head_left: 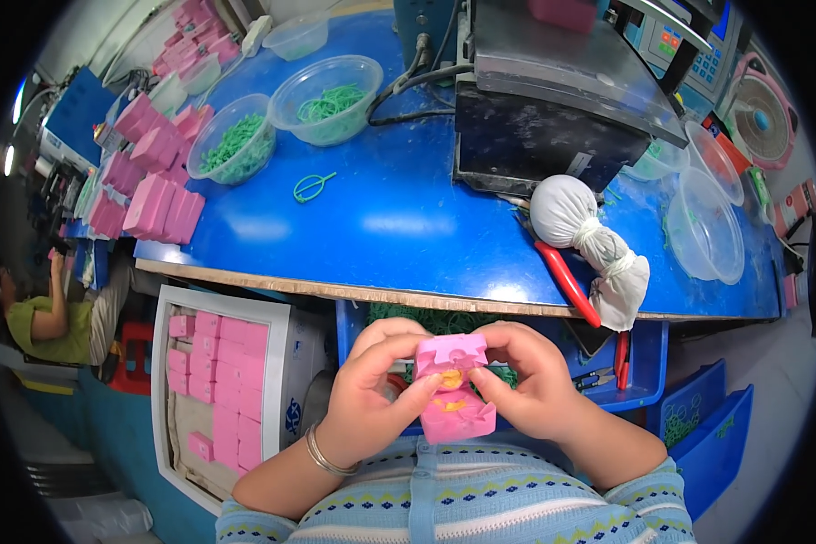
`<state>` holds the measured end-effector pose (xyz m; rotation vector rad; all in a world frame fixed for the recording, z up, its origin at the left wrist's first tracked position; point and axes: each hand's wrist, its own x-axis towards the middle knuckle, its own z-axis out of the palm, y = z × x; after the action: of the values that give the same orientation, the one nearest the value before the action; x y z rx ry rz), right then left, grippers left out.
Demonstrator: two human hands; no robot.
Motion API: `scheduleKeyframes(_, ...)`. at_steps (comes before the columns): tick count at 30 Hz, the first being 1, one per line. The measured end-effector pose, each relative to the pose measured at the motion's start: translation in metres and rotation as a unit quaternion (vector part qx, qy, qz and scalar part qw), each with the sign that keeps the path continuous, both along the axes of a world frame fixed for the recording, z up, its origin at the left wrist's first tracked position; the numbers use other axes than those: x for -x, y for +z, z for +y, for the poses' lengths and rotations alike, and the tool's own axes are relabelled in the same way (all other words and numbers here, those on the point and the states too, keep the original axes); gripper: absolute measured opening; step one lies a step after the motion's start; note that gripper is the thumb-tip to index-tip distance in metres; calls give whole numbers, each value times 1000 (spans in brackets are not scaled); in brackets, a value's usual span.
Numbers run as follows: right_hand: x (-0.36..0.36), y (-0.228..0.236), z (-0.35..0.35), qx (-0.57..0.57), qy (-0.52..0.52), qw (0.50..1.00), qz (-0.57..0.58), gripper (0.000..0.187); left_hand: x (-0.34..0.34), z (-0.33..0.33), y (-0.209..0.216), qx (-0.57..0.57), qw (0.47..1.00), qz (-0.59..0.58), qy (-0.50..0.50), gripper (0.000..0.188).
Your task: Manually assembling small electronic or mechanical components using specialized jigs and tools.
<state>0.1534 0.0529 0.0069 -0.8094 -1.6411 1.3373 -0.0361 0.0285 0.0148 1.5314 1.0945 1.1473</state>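
Note:
In front of my chest I hold a pink rubber mold [459, 426] that is spread apart along a split. Two small yellow pieces [451, 379] show inside, one on each side of the gap. My left hand [367, 390] grips the mold's left side, its thumb pressing near the upper yellow piece. On the opposite side my right hand [539, 385] is closed round the mold, thumb at the inner edge. The fingers behind the mold are partly hidden.
A blue table [363, 236] bears a bowl of green pieces [236, 140], a green loop [313, 187], a tied cloth pouch [562, 213] and red-handled pliers [567, 283]. A dark machine [553, 118] stands behind. Pink blocks fill a white box [276, 363]. Another person [50, 317] sits at left.

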Motion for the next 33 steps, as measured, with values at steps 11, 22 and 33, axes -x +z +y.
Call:
scheduleKeyframes(11, -6, 16, -6, -165, -32, 985, -39, 39, -9, -1, 7, 209, 919, -322, -89, 49)
scheduleKeyframes(22, 2, 11, -19, -133, -97, 985, -43, 34, -12, -15, 7, 63, 981, -161, -90, 49)
scheduleKeyframes(33, -6, 21, 2, -147, 28, 987, -50, 39, 0, -3, 26, 9, 984, -139, -108, 46)
